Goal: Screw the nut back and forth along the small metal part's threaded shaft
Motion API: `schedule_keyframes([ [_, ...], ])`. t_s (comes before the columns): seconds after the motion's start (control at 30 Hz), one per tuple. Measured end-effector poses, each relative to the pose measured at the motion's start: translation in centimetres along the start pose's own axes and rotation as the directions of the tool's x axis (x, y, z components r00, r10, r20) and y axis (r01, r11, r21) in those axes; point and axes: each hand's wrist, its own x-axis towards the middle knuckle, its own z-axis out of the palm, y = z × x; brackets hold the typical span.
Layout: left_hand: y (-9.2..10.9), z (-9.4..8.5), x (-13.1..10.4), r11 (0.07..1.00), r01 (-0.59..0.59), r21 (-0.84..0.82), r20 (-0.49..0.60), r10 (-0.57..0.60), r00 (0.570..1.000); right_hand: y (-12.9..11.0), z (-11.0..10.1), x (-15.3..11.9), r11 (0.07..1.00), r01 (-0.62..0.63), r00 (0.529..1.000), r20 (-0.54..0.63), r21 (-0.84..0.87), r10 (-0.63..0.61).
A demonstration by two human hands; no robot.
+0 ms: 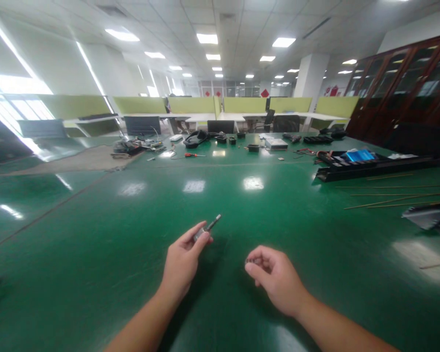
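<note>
Gripping a shafted metal part (pixel 208 228) by its body in the left hand (pixel 183 256), above the bench (pixel 132 234), likely to leave the shaft (pixel 215 221) free. Pinching a small part (pixel 248 261) in the right hand (pixel 273 276), too finger-covered to identify. Lying well beyond, seemingly out of the way: red-handled screwdriver (pixel 191 155).

The table (pixel 297 210) is glossy green. A screwdriver (pixel 190 155) lies ahead at twelve o'clock, thin rods (pixel 374 195) at two.
</note>
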Motion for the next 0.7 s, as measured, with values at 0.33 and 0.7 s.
schedule_keyframes([
  [0.33,0.4,-0.6,0.0,0.903,0.158,-0.399,-0.072,-0.202,0.977,0.3,0.4,0.1,0.999,0.037,0.999,0.021,-0.016,-0.037],
  [0.7,5.4,-8.8,-3.9,0.943,0.109,-0.314,-0.276,-0.201,0.940,0.3,0.6,0.2,0.999,0.041,0.999,0.025,-0.015,-0.041],
])
